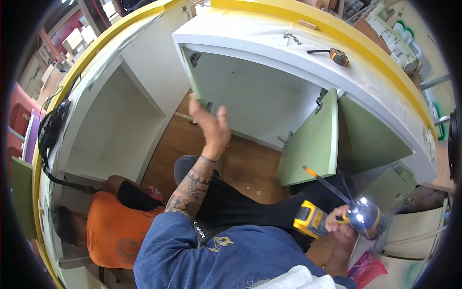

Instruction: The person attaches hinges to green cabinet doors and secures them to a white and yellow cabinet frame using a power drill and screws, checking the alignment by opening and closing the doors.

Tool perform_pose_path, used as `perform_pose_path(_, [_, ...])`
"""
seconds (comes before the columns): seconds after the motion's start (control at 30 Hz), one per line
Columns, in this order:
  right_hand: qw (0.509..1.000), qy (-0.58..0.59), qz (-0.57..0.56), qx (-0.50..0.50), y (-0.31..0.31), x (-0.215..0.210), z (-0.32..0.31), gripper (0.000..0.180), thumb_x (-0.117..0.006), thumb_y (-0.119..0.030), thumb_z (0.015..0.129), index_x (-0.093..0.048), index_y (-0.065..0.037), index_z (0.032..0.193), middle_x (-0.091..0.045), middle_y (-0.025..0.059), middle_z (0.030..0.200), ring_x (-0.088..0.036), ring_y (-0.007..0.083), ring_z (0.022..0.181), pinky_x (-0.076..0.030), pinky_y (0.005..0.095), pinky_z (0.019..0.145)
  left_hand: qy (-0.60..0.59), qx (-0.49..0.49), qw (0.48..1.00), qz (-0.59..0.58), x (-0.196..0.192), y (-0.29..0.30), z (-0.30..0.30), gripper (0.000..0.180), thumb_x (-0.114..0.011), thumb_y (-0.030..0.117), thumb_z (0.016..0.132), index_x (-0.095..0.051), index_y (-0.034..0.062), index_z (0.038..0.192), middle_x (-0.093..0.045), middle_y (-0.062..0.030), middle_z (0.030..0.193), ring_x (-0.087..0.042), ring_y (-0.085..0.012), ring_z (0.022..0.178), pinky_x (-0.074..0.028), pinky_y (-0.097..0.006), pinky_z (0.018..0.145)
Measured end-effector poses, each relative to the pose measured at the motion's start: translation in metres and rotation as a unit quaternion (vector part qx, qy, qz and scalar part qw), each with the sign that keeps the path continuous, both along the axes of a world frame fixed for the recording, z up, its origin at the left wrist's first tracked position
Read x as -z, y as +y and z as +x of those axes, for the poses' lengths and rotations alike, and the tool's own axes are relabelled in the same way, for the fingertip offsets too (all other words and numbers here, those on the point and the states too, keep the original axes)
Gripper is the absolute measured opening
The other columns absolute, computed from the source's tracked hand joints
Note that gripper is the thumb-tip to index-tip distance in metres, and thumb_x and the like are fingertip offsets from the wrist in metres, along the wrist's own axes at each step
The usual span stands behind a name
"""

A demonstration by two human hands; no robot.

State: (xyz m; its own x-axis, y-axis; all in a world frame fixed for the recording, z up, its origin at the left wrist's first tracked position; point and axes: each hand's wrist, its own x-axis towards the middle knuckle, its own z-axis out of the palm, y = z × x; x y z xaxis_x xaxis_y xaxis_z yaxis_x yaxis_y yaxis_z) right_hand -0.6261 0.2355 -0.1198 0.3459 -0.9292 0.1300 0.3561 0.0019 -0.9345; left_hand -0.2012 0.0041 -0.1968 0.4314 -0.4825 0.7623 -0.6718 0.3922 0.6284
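My left hand [211, 126] is raised with its fingers apart and slightly blurred. Its fingertips are at the lower edge of a narrow-looking green cabinet door [191, 74] that stands swung out; I cannot tell if they touch it. Low on the right, my right hand [340, 224] is closed around a cordless power drill [368, 217] with a yellow and black battery [310, 219]. A slim dark rod with an orange tip [327, 184] sticks out beside the drill; how it is held is unclear. Between my hands, another green door [313, 139] hangs open on metal hinges [320, 100].
On the white cabinet top [240, 29] lie a tape measure [339, 57] and small metal pieces [291, 37]. A person in an orange shirt [118, 229] is low at the left, beside an open white cabinet [113, 125]. Black cables [53, 125] hang over the left edge. A pink bag [366, 270] lies lower right.
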Motion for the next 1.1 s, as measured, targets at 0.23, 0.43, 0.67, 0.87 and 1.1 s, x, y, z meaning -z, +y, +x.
perform_pose_path(0.23, [0.970, 0.030, -0.110, 0.214, 0.022, -0.012, -0.051, 0.050, -0.074, -0.029, 0.094, -0.052, 0.000, 0.129, -0.053, 0.0040, 0.076, -0.053, 0.0153, 0.067, -0.048, 0.0303, 0.065, -0.028, 0.081, 0.994, 0.074, 0.005, -0.027, -0.040, 0.097, -0.069, 0.008, 0.094, -0.003, -0.0006, 0.165, -0.008, -0.0297, 0.167, -0.015, -0.0469, 0.155, -0.024, -0.051, 0.126])
perform_pose_path(0.43, [0.865, -0.022, -0.147, 0.479, -0.011, 0.008, -0.063, 0.039, -0.057, -0.015, 0.104, -0.051, 0.002, 0.138, -0.053, 0.0031, 0.080, -0.051, 0.0117, 0.072, -0.046, 0.0269, 0.069, 0.004, 0.149, 0.984, 0.097, 0.005, -0.062, -0.055, 0.096, -0.068, 0.011, 0.095, -0.005, 0.0075, 0.168, 0.001, -0.0289, 0.171, -0.016, -0.0469, 0.157, -0.030, -0.049, 0.124])
perform_pose_path(0.67, [0.815, 0.002, -0.071, 0.575, -0.046, 0.048, -0.059, 0.039, -0.056, -0.013, 0.103, -0.052, 0.001, 0.139, -0.052, 0.0027, 0.082, -0.050, 0.0115, 0.072, -0.047, 0.0273, 0.070, -0.032, 0.175, 0.976, 0.129, 0.012, -0.091, -0.044, 0.092, -0.065, 0.008, 0.096, -0.008, 0.0084, 0.168, 0.002, -0.0281, 0.172, -0.012, -0.0445, 0.159, -0.032, -0.048, 0.125])
perform_pose_path(0.87, [0.831, -0.024, -0.082, 0.550, -0.049, 0.057, -0.055, 0.033, -0.057, -0.015, 0.104, -0.054, -0.003, 0.135, -0.052, 0.0017, 0.080, -0.050, 0.0104, 0.069, -0.047, 0.0264, 0.069, 0.012, 0.223, 0.959, 0.175, 0.007, -0.085, -0.041, 0.091, -0.069, 0.012, 0.095, -0.013, 0.0085, 0.167, -0.002, -0.0286, 0.172, -0.020, -0.0459, 0.157, -0.035, -0.048, 0.123])
perform_pose_path(1.1, [0.822, -0.008, -0.092, 0.562, -0.052, 0.057, -0.051, 0.031, -0.055, -0.016, 0.105, -0.054, -0.004, 0.134, -0.049, 0.0010, 0.076, -0.048, 0.0104, 0.069, -0.046, 0.0274, 0.068, -0.195, 0.481, 0.854, 0.015, -0.002, 0.017, -0.122, 0.108, -0.081, 0.050, 0.085, -0.023, 0.0069, 0.165, -0.014, -0.0347, 0.166, -0.025, -0.0520, 0.152, -0.029, -0.060, 0.123])
